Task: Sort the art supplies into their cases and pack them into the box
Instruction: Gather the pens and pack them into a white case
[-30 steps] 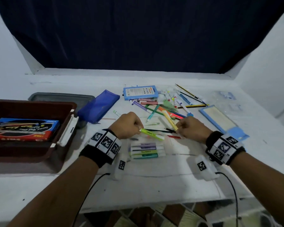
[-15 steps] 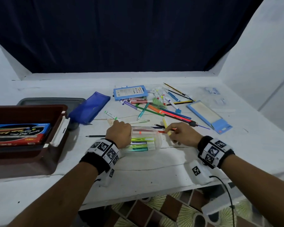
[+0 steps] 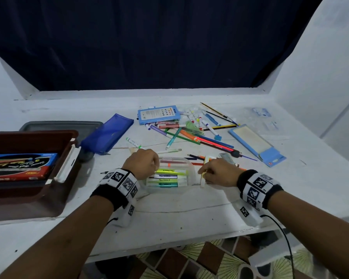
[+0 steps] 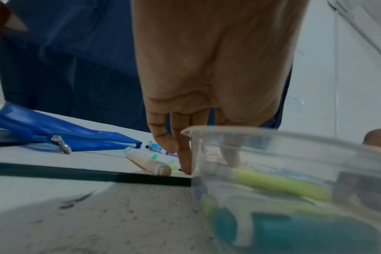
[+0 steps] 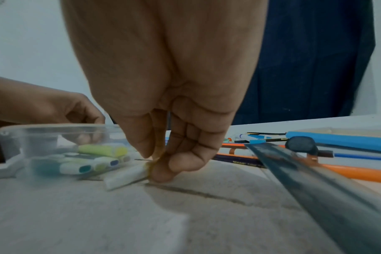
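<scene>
Now, step: loading highlighters into the clear case, judged from what lies inside it.
Case position: flat on the white table, between both hands, near the front edge; holds several highlighters side by side, a yellow-green one uppermost.
Left hand: rests at the case's left end, fingers curled down, one fingertip planted on the table against the rim, another seen through the clear wall; steadies rather than grasps, whether anything is pinched cannot be told.
Right hand: fingers curled, thumb and fingertips pinching a pale yellow highlighter whose white end lies on the table just beside the case's right end.
Handling, case: looks light, thin-walled and slick; likely to skid if pushed; best held by both short ends.
Handling, highlighter: light, stiff, smooth barrel; likely to roll; best taken mid-barrel, then laid parallel to the others.
Box: brown, well to the left, a printed carton already inside.
Rest: blue pouch and a loose heap of markers and pencils farther back.
Change from half a second ago: right hand drawn in from the pile toward the case's right end, highlighter now standing near-vertical in the head view; left hand unmoved at the left end.
</scene>
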